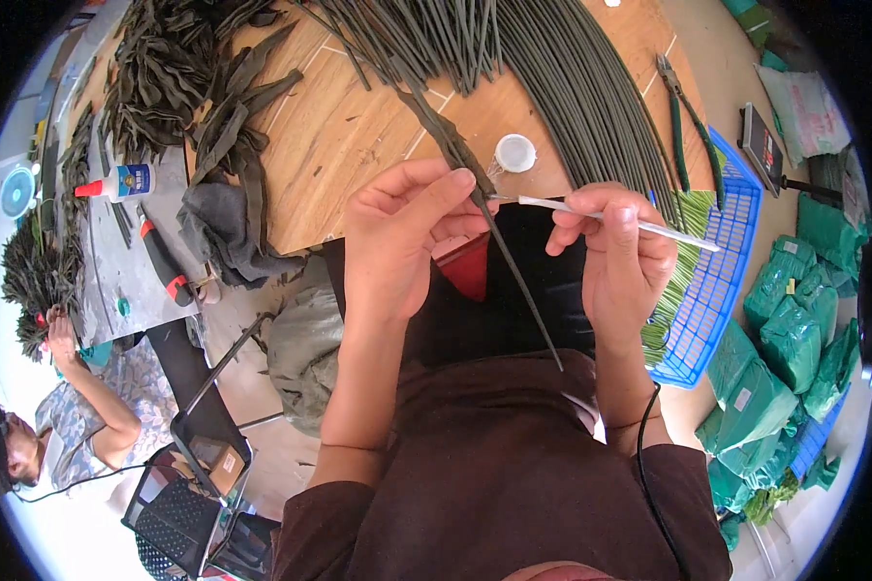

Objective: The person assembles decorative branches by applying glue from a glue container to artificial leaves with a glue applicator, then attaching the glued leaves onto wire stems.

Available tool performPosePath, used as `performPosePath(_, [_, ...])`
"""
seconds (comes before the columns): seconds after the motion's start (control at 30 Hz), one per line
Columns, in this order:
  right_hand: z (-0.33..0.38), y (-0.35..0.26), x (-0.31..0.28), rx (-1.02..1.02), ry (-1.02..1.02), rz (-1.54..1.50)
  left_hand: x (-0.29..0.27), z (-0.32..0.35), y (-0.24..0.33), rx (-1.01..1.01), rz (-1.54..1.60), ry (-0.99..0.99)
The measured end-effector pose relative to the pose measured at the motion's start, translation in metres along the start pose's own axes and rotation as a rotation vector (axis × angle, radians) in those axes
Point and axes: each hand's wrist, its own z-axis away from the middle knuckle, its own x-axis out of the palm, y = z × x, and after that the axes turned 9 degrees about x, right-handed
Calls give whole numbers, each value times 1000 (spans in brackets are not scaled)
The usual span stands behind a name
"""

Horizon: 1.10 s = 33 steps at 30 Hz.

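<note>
- Left hand (pixel 397 228) and stem (pixel 444 131): it slants through my pinch, the thick dark part reaching beyond the grip and the thin end running back toward me, between my two hands.
- That grip is closed down, thumb on top, with the stem pressed against my fingers.
- My right hand (pixel 622 247) is closed as well, thumb and fingers around a white stick (pixel 678 235); its thin tip points left, just beside the left pinch. Whether it touches the stem, I cannot tell.
- Just beyond the gap between both grips sits a white cup (pixel 515 153).
- Farther beyond my right hand lie rods (pixel 591 87) and pliers (pixel 676 126).
- Right of that hand stands a blue basket (pixel 752 242).
</note>
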Motion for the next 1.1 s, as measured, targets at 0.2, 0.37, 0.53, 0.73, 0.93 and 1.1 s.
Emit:
performPosePath(0.2, [7, -6, 4, -187, 3, -106, 4, 7, 9, 42, -10, -4])
performPosePath(0.37, [16, -1, 5, -274, -56, 429, 8, 13, 16, 129, -90, -6])
performPosePath(0.53, [30, 8, 23, -239, -77, 420, 8, 19, 16, 183, -79, -1])
performPosePath(0.73, [32, -8, 31, 74, 9, 118, 17, 17, 19, 282, -15, -69])
performPosePath(0.93, [25, -28, 37, 161, -6, 13, 31, 15, 36, 325, -61, -94])
performPosePath(1.1, [27, -44, 48, 151, 4, -50, 37, 14, 46, 328, 23, -160])
